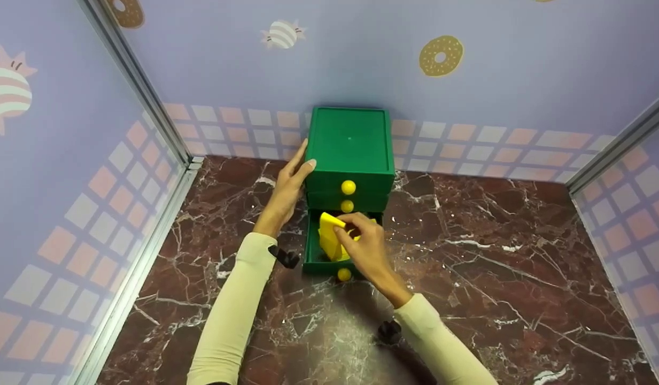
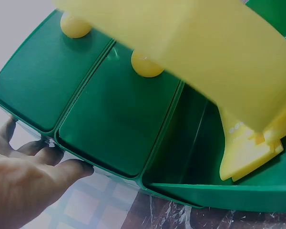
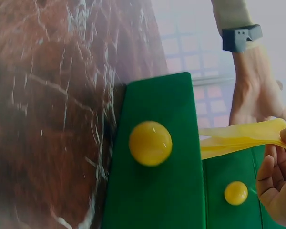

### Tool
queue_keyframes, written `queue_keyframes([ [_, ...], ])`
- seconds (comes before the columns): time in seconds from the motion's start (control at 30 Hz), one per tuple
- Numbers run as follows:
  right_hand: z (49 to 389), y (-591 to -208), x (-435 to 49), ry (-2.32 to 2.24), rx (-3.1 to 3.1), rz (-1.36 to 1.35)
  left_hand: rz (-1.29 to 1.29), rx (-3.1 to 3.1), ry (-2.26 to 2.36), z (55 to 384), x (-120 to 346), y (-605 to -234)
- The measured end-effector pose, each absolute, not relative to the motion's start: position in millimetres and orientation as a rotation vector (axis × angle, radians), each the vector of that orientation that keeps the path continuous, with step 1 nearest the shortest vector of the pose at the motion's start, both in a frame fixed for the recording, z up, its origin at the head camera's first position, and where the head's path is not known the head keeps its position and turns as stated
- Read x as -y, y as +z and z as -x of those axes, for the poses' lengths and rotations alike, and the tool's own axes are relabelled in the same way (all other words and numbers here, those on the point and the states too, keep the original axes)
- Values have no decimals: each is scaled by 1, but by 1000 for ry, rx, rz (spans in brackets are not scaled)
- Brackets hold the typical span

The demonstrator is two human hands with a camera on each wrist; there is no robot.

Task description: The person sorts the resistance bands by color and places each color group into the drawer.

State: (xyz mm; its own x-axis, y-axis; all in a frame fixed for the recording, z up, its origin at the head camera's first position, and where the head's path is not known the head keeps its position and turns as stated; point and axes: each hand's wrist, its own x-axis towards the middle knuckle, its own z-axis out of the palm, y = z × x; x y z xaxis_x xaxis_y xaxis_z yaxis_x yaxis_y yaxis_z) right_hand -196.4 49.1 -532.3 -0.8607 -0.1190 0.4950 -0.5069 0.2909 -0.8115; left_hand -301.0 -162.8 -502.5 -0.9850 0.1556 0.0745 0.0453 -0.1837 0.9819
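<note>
A small green drawer cabinet point(image 1: 350, 140) with round yellow knobs stands against the back wall, its bottom drawer point(image 1: 324, 267) pulled out. My left hand point(image 1: 286, 195) rests along the cabinet's left side, the thumb near the top front corner. Over the open drawer, my right hand point(image 1: 369, 243) pinches a folded yellow sheet point(image 1: 329, 238) between thumb and fingers. In the left wrist view this sheet passes close to the camera, partly hiding the upper two drawers' knobs. More yellow pieces point(image 2: 245, 150) lie inside the drawer under it.
The cabinet stands on a dark red marbled surface point(image 1: 495, 256). Behind it rises a lilac wall point(image 1: 361, 53) with pink and white squares and printed donuts. Metal-edged side walls stand left and right. A black strap device point(image 1: 284, 256) sits on the left wrist.
</note>
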Motion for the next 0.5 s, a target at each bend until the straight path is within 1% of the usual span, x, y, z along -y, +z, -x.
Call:
queue_keyframes([
  [0.5,184,-544,-20,1705,2259,-539,-251,-1907,2396,301,162,-503],
])
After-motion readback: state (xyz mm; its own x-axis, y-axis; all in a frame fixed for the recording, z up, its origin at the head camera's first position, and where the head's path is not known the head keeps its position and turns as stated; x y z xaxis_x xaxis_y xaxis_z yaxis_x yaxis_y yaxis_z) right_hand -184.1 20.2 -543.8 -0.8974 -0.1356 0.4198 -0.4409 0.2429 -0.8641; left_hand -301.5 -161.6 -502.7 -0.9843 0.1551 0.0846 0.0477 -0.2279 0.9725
